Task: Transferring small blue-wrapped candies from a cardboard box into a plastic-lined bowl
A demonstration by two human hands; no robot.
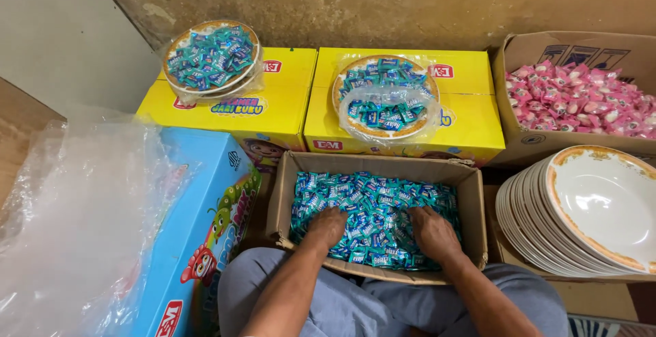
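A brown cardboard box in front of my knees is full of small teal-wrapped candies. My left hand is pressed palm down into the candies at the near left of the box, fingers partly buried. My right hand digs into the candies at the near right, fingers spread among the wrappers. I cannot tell how many candies either hand grips.
Two yellow cartons behind the box each carry a plastic-wrapped plate of teal candies. A box of pink candies stands at the back right, above a stack of white plates. A blue carton and clear plastic bags lie left.
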